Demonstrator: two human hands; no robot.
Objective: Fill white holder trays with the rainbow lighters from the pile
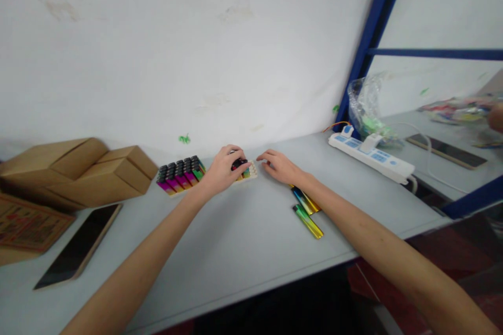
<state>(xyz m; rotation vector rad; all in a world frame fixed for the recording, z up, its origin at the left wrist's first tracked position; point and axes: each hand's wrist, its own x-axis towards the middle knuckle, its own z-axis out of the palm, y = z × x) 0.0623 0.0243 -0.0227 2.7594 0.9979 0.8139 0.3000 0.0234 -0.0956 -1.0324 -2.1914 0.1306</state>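
holding dark-topped lighters (239,164) at the white tray (253,171), my left hand (225,168) curls its fingers round them; i have my right hand (278,166) just beside the tray, fingers loosely bent, slightly apart. loose lighters (310,224) lie near my right forearm.

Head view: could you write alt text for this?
A person's left hand covers part of a white rack of colourful lighters; the right hand is near its right end. Loose lighters, a phone and cardboard boxes share the grey table.

Diffuse light brightens the wall (176,52) — detail looks soft, edges stretched.
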